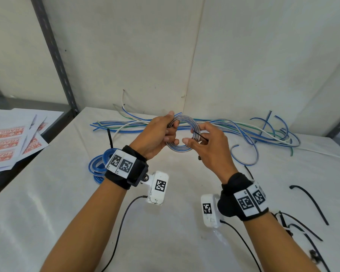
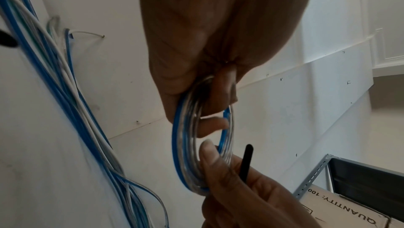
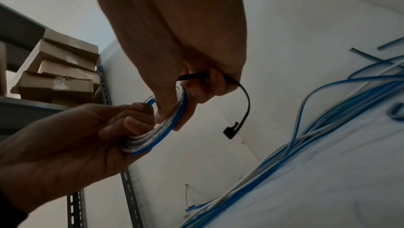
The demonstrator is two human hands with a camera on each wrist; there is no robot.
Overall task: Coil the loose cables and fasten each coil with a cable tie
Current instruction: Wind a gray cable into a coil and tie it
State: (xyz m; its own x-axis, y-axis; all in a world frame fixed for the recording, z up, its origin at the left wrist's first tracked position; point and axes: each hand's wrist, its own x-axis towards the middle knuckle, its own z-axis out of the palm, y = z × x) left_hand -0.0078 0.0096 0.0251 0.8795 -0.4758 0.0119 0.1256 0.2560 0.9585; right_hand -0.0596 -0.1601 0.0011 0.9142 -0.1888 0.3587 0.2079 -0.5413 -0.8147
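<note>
A coil of clear and blue cable (image 1: 185,122) (image 2: 186,154) (image 3: 157,133) hangs in the air above the white table (image 1: 67,203). My left hand (image 1: 161,134) (image 3: 87,136) grips the coil's left side. On the coil's right side my right hand (image 1: 206,142) (image 2: 240,188) pinches the strands together with a black cable tie (image 1: 199,136) (image 2: 245,161) (image 3: 244,104). The tie's tail pokes up past the fingers; its head dangles free below the hand in the right wrist view.
Loose blue, white and green cables (image 1: 243,130) sprawl along the back of the table. A tied blue coil (image 1: 98,165) lies at the left by my wrist. Spare black ties (image 1: 310,203) lie at the right. Printed sheets (image 1: 12,140) cover a shelf at the left.
</note>
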